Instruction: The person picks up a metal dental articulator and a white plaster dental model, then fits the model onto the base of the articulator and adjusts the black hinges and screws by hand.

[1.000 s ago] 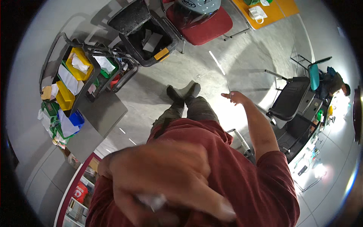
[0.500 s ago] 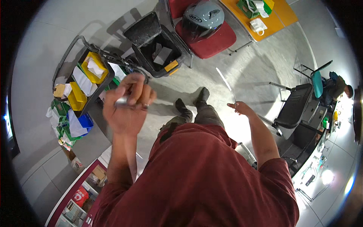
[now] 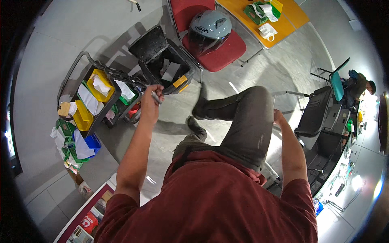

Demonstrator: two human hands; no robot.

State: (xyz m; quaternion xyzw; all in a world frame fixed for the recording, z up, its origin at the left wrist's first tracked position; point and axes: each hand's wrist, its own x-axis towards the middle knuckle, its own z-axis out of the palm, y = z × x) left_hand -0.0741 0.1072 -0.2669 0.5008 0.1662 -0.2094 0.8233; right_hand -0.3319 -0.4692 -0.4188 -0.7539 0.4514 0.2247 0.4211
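Observation:
My left hand [image 3: 153, 90] is closed round a small silvery, rod-like object [image 3: 156, 97] whose kind I cannot make out. It is held out at the left, just below the front of an open black bin [image 3: 183, 62]. At the right, my raised knee [image 3: 257, 105] covers most of my right hand [image 3: 278, 116]. Its fingers are hidden, so what they do or hold does not show.
Left stands a trolley with yellow trays [image 3: 83, 112]. Beyond the bin, a grey helmet [image 3: 210, 27] rests on a red chair [image 3: 227, 54] beside an orange table [image 3: 293, 18]. A black chair [image 3: 314, 113] and a long lit workbench [image 3: 344, 172] are at right.
My left hand has moved forward and right, towards the bin. One leg has lifted, its knee now hiding my right hand, which earlier held a thin, slender thing. The view has shifted slightly.

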